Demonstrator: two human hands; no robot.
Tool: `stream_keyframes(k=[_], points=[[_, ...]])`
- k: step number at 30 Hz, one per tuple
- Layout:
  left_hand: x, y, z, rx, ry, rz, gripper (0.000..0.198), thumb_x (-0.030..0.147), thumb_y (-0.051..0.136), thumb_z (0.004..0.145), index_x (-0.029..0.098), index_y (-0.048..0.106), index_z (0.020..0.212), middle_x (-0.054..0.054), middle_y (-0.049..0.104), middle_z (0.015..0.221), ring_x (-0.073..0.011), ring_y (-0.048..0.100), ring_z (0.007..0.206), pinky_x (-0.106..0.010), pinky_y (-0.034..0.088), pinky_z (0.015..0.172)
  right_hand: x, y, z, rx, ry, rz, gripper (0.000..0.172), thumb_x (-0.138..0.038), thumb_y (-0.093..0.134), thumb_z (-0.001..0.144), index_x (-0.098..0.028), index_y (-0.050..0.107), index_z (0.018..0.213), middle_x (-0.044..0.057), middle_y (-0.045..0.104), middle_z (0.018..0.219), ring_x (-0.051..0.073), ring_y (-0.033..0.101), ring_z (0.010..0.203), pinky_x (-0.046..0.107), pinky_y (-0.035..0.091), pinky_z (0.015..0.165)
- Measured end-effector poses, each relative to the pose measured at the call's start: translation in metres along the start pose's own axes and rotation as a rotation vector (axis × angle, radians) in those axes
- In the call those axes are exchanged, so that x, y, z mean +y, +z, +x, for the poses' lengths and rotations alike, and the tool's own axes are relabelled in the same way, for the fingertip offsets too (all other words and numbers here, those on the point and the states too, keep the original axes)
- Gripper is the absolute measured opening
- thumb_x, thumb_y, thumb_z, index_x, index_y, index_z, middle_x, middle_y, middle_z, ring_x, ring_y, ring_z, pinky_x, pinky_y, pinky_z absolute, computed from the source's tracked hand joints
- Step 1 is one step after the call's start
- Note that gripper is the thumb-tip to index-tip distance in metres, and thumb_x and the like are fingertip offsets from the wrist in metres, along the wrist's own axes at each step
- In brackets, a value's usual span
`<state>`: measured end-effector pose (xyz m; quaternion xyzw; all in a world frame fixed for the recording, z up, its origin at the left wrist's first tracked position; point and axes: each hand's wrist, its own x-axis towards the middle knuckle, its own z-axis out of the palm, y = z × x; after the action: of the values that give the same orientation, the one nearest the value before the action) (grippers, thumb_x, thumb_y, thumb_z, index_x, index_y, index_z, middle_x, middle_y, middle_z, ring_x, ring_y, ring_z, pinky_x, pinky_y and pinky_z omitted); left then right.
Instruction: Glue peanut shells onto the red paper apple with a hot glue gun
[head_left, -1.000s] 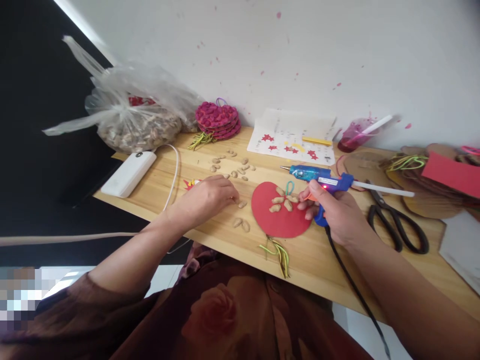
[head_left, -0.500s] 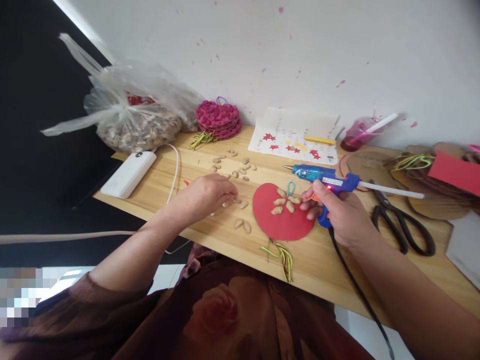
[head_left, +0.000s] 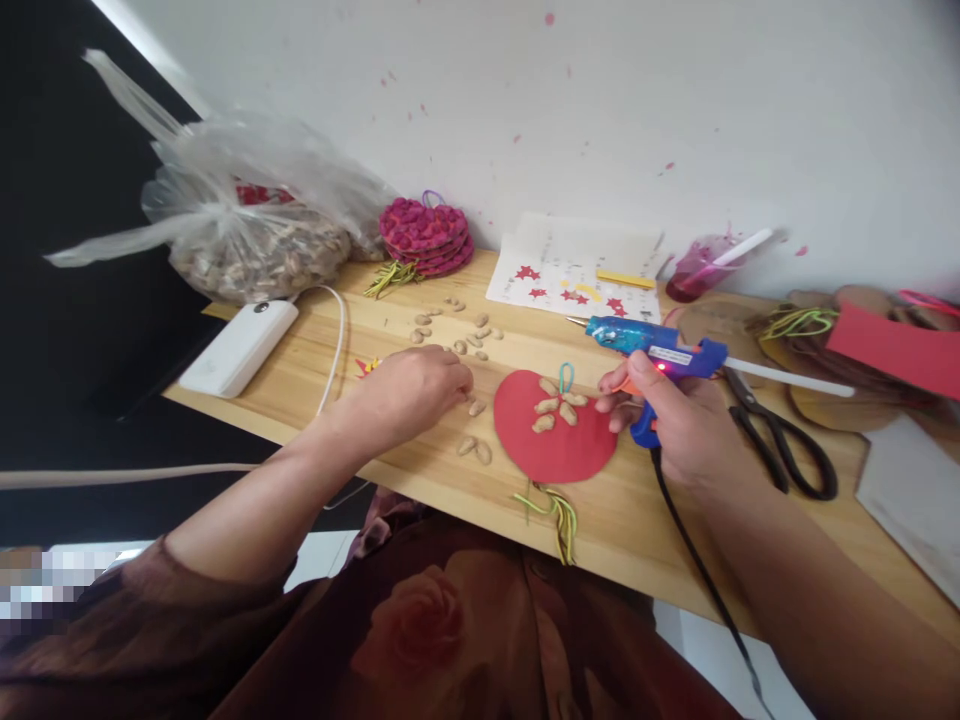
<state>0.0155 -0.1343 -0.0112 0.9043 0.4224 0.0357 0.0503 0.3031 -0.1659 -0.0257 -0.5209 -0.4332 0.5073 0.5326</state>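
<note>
Right hand (head_left: pixel 679 425): fingers wrapped around the grip of a blue glue gun (head_left: pixel 630 336), nozzle pointing left, small red light lit on its side. White glue stick (head_left: pixel 791 376) projects from the rear; black cord (head_left: pixel 701 555) hangs from the bottom of the handle.

Left hand (head_left: pixel 412 390): low over the wooden table (head_left: pixel 420 474), palm down, fingers curled together. Fingertips partly hidden — cannot tell whether they pinch anything. One loose peanut (head_left: pixel 478 408) lies just beside them, a pair of peanuts (head_left: pixel 474 449) nearer the table's front edge. More scattered peanuts (head_left: pixel 460 346) lie beyond the hand. A red-and-yellow piece (head_left: pixel 366 368) is partly covered by it.

Red disc (head_left: pixel 551 455): flat on the table between the hands, near the right fingers. Five peanuts (head_left: pixel 568 414) on its upper part, arranged like petals; teal loop (head_left: pixel 566 377) at the top edge, yellow-green tassel (head_left: pixel 559 515) at the bottom.

Surroundings: black-handled scissors (head_left: pixel 787 440) right of the gun; printed sheet with red stars (head_left: pixel 555 250) toward the wall; stacked magenta discs (head_left: pixel 425 240) beside a tied plastic bag (head_left: pixel 259 250) — white power bank (head_left: pixel 240 348) in front of it.
</note>
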Motion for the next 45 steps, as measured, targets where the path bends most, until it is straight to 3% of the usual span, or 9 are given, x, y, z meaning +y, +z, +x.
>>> stream_keyframes(k=[3,6,10,14,17,21,28,33,45], points=[[0.001,0.002,0.003,0.038,-0.091,-0.005,0.018,0.017,0.055,0.090,0.015,0.074,0.090,-0.010,0.073,0.089,-0.0233,0.067,0.083,-0.034,0.051,0.076,-0.004,0.000,-0.002,-0.006,-0.012,0.017,0.039,-0.057,0.081,0.076,-0.020,0.071,0.073,0.002,0.068,0.073,0.013,0.066,0.057,0.021,0.050,0.043],[-0.001,0.001,0.008,0.105,-0.184,-0.172,0.015,0.016,0.059,0.086,0.016,0.074,0.088,-0.009,0.075,0.089,-0.0231,0.068,0.083,-0.036,0.051,0.079,-0.006,-0.002,-0.003,-0.008,-0.023,0.024,0.038,-0.056,0.080,0.078,-0.020,0.071,0.074,0.001,0.067,0.075,0.012,0.065,0.057,0.020,0.049,0.043],[-0.001,-0.009,0.026,0.173,-0.277,-0.831,0.015,0.029,0.073,0.083,0.016,0.074,0.090,-0.005,0.074,0.081,-0.0164,0.065,0.072,-0.030,0.051,0.071,-0.010,-0.006,-0.006,-0.021,-0.043,0.049,0.034,-0.055,0.077,0.082,-0.021,0.071,0.077,0.002,0.068,0.079,0.013,0.066,0.060,0.021,0.050,0.044],[0.006,-0.021,0.061,0.095,-0.275,-1.592,0.029,0.035,0.087,0.072,0.014,0.070,0.084,-0.002,0.069,0.075,-0.0105,0.062,0.068,-0.022,0.049,0.064,-0.015,-0.009,-0.014,-0.083,-0.099,0.075,0.031,-0.052,0.071,0.089,-0.021,0.072,0.082,0.003,0.070,0.078,0.013,0.064,0.055,0.024,0.049,0.044],[0.017,-0.026,0.092,0.013,-0.242,-1.869,0.038,0.035,0.095,0.062,0.014,0.066,0.076,0.001,0.065,0.071,-0.0068,0.059,0.064,-0.018,0.048,0.061,-0.017,-0.011,-0.018,-0.082,-0.167,0.079,0.032,-0.052,0.069,0.090,-0.021,0.072,0.082,0.004,0.071,0.078,0.012,0.060,0.049,0.025,0.046,0.043],[0.028,-0.018,0.113,-0.072,-0.188,-1.962,0.041,0.034,0.098,0.058,0.014,0.066,0.075,0.000,0.065,0.071,-0.0072,0.059,0.063,-0.018,0.049,0.061,-0.020,-0.012,-0.019,-0.067,-0.218,0.061,0.030,-0.050,0.066,0.093,-0.021,0.071,0.084,0.004,0.072,0.076,0.011,0.058,0.047,0.026,0.046,0.044],[0.025,0.003,0.110,-0.119,-0.148,-1.996,0.037,0.032,0.095,0.063,0.014,0.068,0.081,0.000,0.066,0.071,-0.0080,0.059,0.064,-0.020,0.047,0.064,-0.020,-0.015,-0.024,-0.064,-0.244,-0.139,0.028,-0.048,0.064,0.095,-0.023,0.071,0.084,0.003,0.069,0.068,0.015,0.059,0.051,0.029,0.047,0.049],[0.022,0.003,0.111,-0.128,-0.170,-1.977,0.034,0.030,0.094,0.065,0.014,0.072,0.085,0.000,0.068,0.072,-0.0088,0.060,0.066,-0.022,0.047,0.066,-0.014,-0.020,-0.026,-0.034,-0.236,-0.290,0.031,-0.046,0.063,0.095,-0.022,0.071,0.078,0.006,0.073,0.075,0.017,0.061,0.055,0.032,0.049,0.052],[0.020,0.005,0.110,-0.140,-0.156,-1.961,0.033,0.030,0.094,0.065,0.015,0.073,0.085,0.000,0.069,0.072,-0.0087,0.061,0.066,-0.022,0.046,0.065,-0.012,-0.021,-0.027,0.012,-0.204,-0.325,0.027,-0.047,0.064,0.095,-0.023,0.072,0.084,0.005,0.072,0.072,0.017,0.061,0.054,0.033,0.050,0.051]])
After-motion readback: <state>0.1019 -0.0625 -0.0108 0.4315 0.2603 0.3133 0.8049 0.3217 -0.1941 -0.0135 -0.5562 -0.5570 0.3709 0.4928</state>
